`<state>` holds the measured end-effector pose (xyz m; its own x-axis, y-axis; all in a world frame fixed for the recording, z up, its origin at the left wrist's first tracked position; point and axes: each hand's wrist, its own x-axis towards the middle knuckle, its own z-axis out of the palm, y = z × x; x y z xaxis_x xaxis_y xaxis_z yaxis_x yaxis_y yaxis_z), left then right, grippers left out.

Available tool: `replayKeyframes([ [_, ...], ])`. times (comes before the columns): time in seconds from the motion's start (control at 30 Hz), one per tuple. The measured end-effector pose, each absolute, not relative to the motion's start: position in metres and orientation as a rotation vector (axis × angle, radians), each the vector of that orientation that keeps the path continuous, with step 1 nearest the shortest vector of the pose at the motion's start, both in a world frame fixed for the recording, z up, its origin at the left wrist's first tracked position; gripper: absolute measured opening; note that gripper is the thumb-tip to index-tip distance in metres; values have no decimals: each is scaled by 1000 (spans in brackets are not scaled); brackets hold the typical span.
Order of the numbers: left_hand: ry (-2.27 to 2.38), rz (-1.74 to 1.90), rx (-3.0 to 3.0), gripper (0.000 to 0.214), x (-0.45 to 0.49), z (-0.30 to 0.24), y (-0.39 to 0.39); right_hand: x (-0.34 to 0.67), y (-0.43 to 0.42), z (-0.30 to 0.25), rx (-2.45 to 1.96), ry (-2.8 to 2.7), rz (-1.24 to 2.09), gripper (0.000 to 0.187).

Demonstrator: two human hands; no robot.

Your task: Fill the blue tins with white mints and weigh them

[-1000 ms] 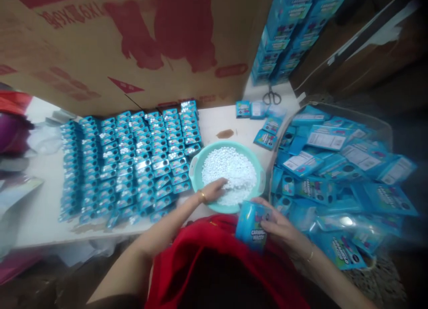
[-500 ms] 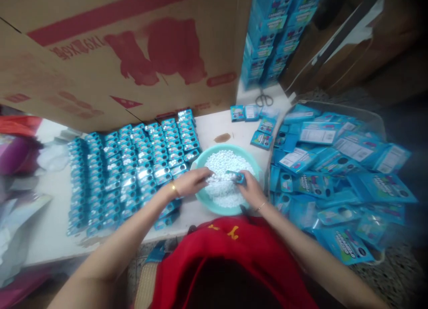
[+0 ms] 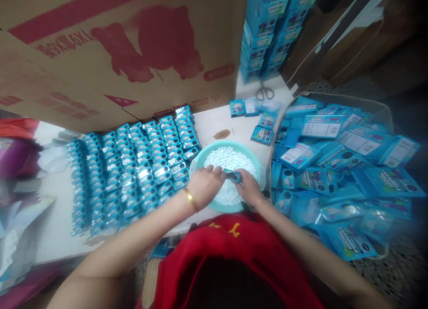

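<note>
My right hand (image 3: pixel 248 187) is closed on a small blue candy box (image 3: pixel 233 176), held over the bowl. At the box's left end, my left hand (image 3: pixel 207 184) has its fingers curled and pressed against it; the fingertips are partly hidden. Beneath both hands sits a turquoise plastic bowl (image 3: pixel 194 162) full of small white candies (image 3: pixel 227 156). To the left, rows of small blue boxes (image 3: pixel 143 171) stand packed together on the white table (image 3: pixel 214 117), several with white candies showing on top.
A bag (image 3: pixel 384 115) of flat blue boxes (image 3: pixel 326 126) lies to the right. Scissors (image 3: pixel 265 92) and a few blue packs (image 3: pixel 262 134) rest behind the bowl. Tall stacks of blue boxes (image 3: pixel 259 41) and a large cardboard carton (image 3: pixel 133 46) stand at the back.
My left hand has moved right, from over the candies to the small blue box. The right hand still holds the box, now slightly left of before. The view has shifted slightly.
</note>
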<state>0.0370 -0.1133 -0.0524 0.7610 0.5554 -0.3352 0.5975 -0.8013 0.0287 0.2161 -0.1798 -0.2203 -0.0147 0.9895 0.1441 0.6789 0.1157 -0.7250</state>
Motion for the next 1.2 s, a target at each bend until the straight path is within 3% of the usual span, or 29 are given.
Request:
replayKeyframes([
  [0.17, 1222, -364, 2759, 29, 18, -141, -77, 228, -183, -223, -1699, -1479, 632, 34],
  [0.33, 1064, -424, 2614, 27, 34, -237, -83, 237, -181, -215, -1733, -1266, 557, 42],
  [0.57, 859, -252, 2407, 33, 36, -275, -128, 244, -172, -207, -1690, -1168, 566, 43],
  [0.83, 717, -6, 1980, 32, 20, -261, -124, 248, -163, -219, -1660, -1182, 619, 41],
  [1.07, 723, 161, 1993, 31, -15, -167, -99, 246, -162, -226, -1690, -1309, 593, 37],
  [1.2, 765, 28, 2239, 28, -6, -114, -86, 236, -163, -229, -1590, -1505, 592, 30],
])
